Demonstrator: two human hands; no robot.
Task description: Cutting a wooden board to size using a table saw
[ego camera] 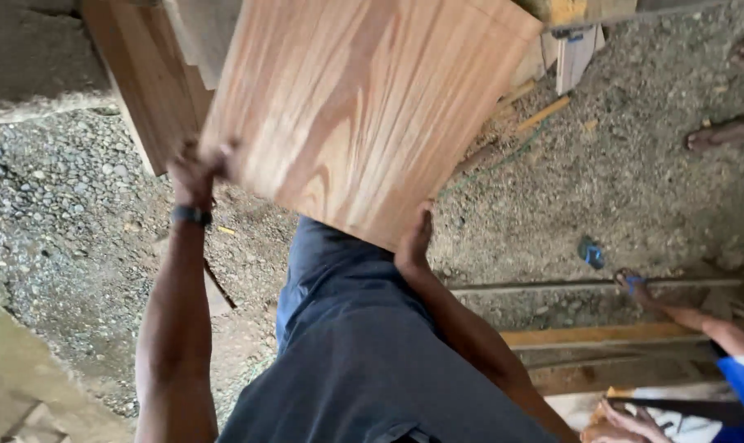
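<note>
Reddish pine-looking wooden board (364,107), wide and flat with bold grain, held up in front of the person over gravel ground (68,221). Left hand (195,172) is curled round its left lower edge, fingers clamped on, dark wristband (191,216) just below. Right hand (414,242) grips the bottom corner, thumb pressed up against the face. Another person's foot (634,285) sits off right, near a long wooden strip (593,335).

Reddish-tan, dark-grained wooden board (364,107)
</note>
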